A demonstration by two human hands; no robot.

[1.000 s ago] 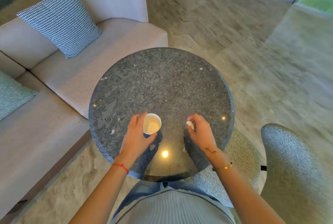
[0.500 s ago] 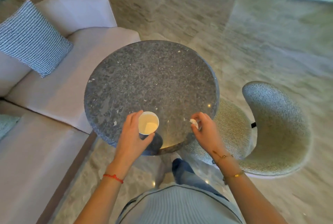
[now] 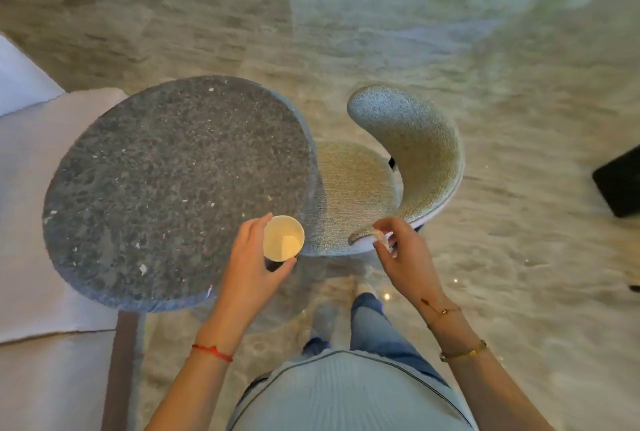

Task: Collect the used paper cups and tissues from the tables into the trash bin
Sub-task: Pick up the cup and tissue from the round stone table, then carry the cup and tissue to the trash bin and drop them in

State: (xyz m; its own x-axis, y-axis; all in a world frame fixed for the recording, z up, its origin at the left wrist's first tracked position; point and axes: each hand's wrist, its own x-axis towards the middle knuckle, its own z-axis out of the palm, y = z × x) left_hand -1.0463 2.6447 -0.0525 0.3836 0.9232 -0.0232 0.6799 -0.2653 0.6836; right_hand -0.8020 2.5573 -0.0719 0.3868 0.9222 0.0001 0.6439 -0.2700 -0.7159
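My left hand [image 3: 251, 262] grips a white paper cup [image 3: 283, 238], held upright over the near right edge of the round dark stone table [image 3: 166, 188]. The cup looks empty inside. My right hand [image 3: 403, 259] pinches a small crumpled white tissue [image 3: 380, 235] between thumb and fingers, held in the air over the near edge of the chair. No trash bin is in view.
A grey woven chair [image 3: 412, 153] stands right of the table. A light sofa [image 3: 31, 167] runs along the left. A dark object [image 3: 620, 184] sits on the floor at the far right edge. Polished stone floor lies ahead and to the right.
Both hands have lifted off the table with the cup and the tissue and moved right. The view has swung right, so the table and sofa have slid left.
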